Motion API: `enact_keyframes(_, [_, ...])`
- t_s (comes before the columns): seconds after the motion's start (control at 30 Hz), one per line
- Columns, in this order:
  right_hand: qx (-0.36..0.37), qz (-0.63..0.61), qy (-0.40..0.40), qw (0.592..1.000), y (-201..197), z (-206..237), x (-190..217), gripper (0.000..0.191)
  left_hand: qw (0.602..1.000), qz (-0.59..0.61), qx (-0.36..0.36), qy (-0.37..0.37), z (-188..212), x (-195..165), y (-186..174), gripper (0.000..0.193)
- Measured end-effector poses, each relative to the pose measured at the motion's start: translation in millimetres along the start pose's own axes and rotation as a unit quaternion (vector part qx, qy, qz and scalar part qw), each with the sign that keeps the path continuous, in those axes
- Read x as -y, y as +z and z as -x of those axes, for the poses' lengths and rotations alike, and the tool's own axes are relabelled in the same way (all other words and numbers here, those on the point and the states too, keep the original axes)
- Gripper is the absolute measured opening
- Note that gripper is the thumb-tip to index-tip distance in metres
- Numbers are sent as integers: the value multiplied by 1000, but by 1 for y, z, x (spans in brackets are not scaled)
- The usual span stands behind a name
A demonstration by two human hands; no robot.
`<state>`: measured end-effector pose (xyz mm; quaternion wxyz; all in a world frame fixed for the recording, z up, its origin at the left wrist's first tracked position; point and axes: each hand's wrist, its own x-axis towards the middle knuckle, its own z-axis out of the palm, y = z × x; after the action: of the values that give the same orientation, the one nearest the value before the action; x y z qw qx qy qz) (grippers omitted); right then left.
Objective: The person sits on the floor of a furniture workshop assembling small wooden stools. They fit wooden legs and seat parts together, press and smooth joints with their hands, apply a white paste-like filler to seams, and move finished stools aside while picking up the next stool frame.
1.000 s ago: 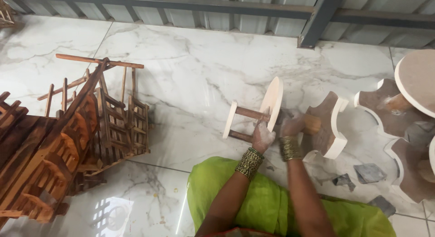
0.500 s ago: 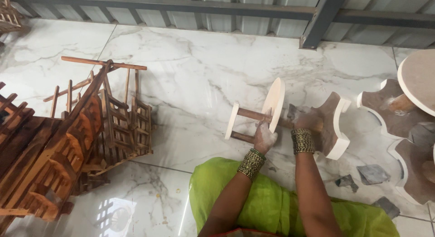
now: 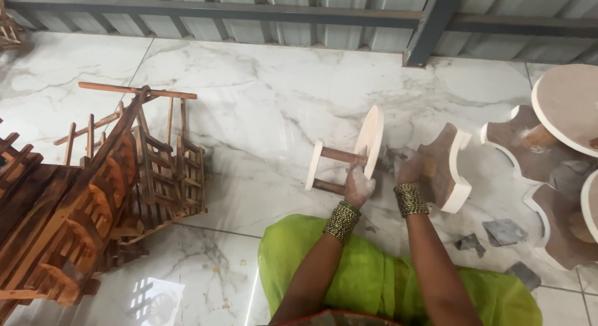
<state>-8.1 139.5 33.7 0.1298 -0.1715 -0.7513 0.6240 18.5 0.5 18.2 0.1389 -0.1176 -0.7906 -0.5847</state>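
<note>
The pale wooden frame (image 3: 349, 158) was gripped at a rung by the left hand (image 3: 359, 186), while the right hand (image 3: 410, 170), its grip indiscernible, rested beside it; steady bracing on the floor (image 3: 249, 95) was judged advisable.

Pale wooden stool (image 3: 349, 158) with round discs and brown rungs, tipped sideways on marble floor (image 3: 249, 101).

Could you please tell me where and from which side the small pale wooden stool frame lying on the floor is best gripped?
Probably by a brown rung between the two pale discs, coming from the person's side. The stool frame lies on its side, so the rungs run level and bare, slim enough for fingers to wrap; the discs stand on edge, too wide to close on. The left hand already grips there.
</note>
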Motion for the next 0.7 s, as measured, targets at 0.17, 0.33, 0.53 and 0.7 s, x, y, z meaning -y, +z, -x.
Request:
enact_keyframes(0.17, [-174, 349, -230, 891, -14, 7, 11, 13, 994, -19, 35, -98, 18, -6, 0, 72])
enact_keyframes(0.33, [-147, 231, -132, 953, -5, 10, 21, 14, 1000, 13, 5, -1, 33, -5, -3, 79])
enact_keyframes(0.53, [-147, 221, -146, 953, 2, 14, 34, 12, 924, 329, -14, 193, 23, -9, 3, 72])
enact_keyframes(0.7, [-142, 204, -142, 958, 12, 13, 36, 11, 944, 276, -34, 176, 20, -15, 4, 76])
